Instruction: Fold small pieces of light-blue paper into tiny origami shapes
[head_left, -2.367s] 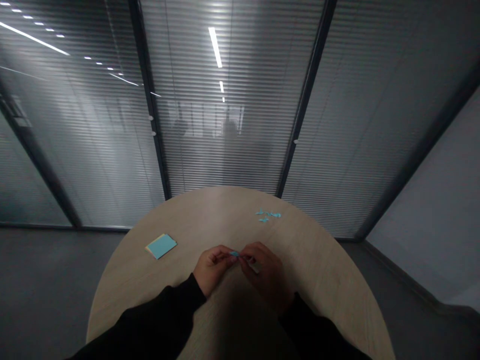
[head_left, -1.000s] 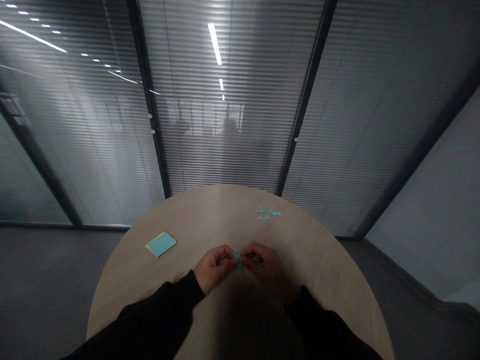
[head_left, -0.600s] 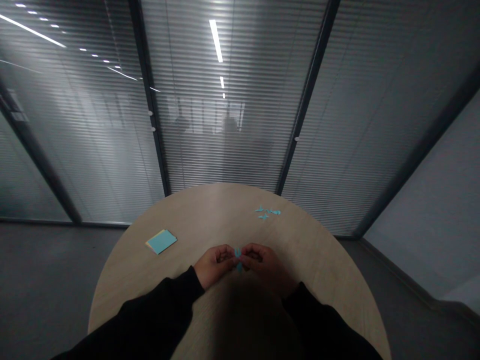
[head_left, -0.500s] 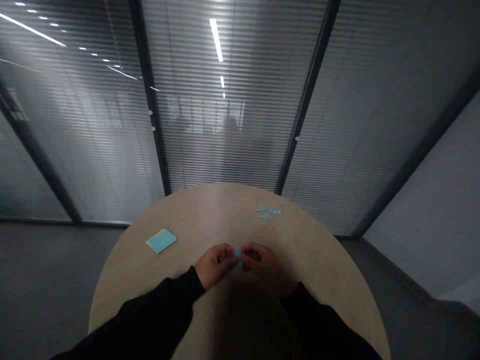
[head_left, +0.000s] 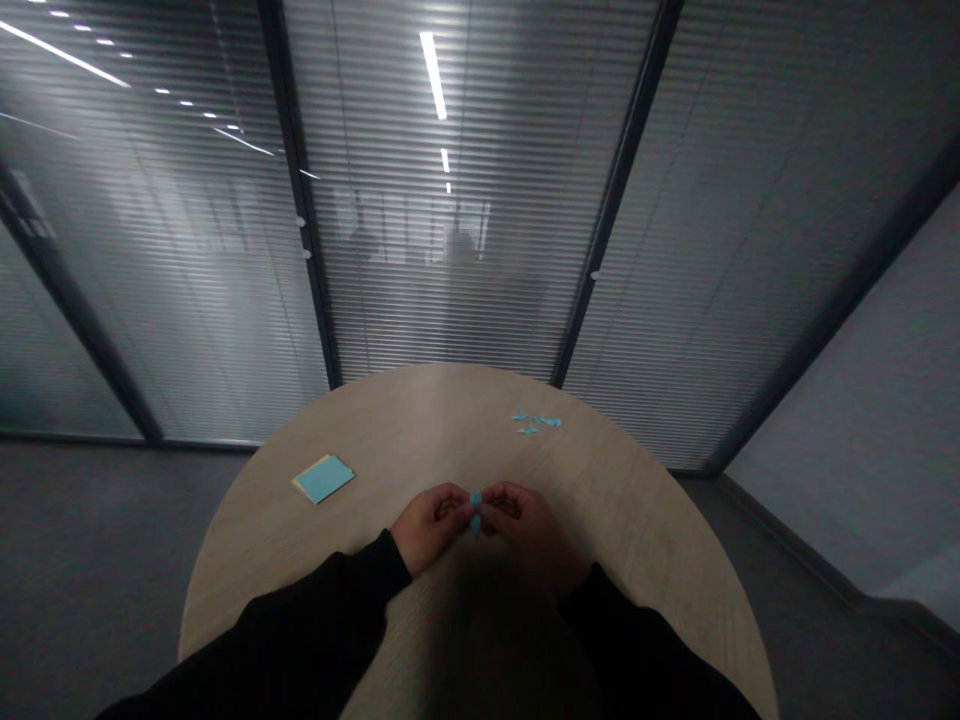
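Glass partition walls (head_left: 442, 250) with slatted blinds run across the far side of the room, above a dark grey floor (head_left: 97, 560). In front of them stands a round, pale wood-grain table (head_left: 420, 420). A person in black sleeves (head_left: 300, 630) leans over it, forearms reaching in from the near edge. Toward the table's left side lies a small stack of sticky notes (head_left: 324, 479), blue on top with a yellow edge showing beneath. Well apart from it, toward the far right rim, lie a few scattered blue paper scraps (head_left: 535, 422). The left hand (head_left: 430, 528) and right hand (head_left: 529, 525) meet at the middle of the table, fingers curled and closed, pinching a small blue paper piece (head_left: 475, 512) between them, held up off the tabletop. Its exact shape is too small to make out.
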